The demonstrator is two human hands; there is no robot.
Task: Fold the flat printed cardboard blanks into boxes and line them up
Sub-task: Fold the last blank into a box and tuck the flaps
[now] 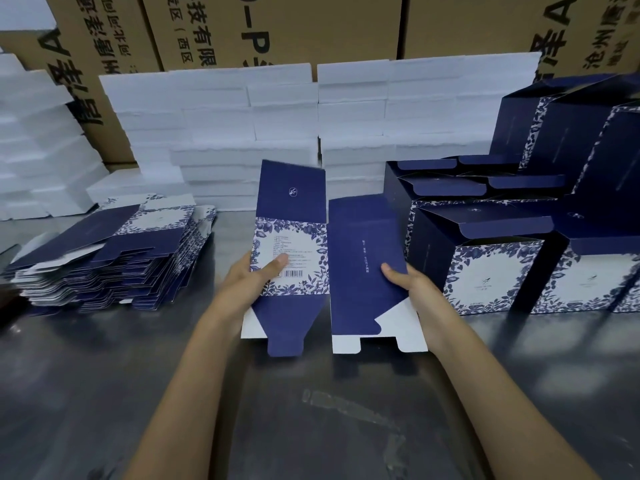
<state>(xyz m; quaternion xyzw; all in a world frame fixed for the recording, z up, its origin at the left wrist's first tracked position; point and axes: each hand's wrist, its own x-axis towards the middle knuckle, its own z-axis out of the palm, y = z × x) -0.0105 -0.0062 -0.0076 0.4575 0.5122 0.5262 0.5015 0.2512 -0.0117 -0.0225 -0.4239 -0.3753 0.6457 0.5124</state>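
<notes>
I hold one flat navy and white floral cardboard blank upright over the metal table. My left hand grips its left edge, thumb on the white floral panel with the barcode. My right hand grips the right edge, thumb on the plain navy panel. The bottom flaps hang down just above the table. A pile of flat blanks lies to the left. Folded boxes with open top flaps stand in a row on the right, more of them stacked behind.
White foam slabs are stacked along the back of the table and at the far left. Brown shipping cartons with black print stand behind them. Bare metal table surface lies between my forearms.
</notes>
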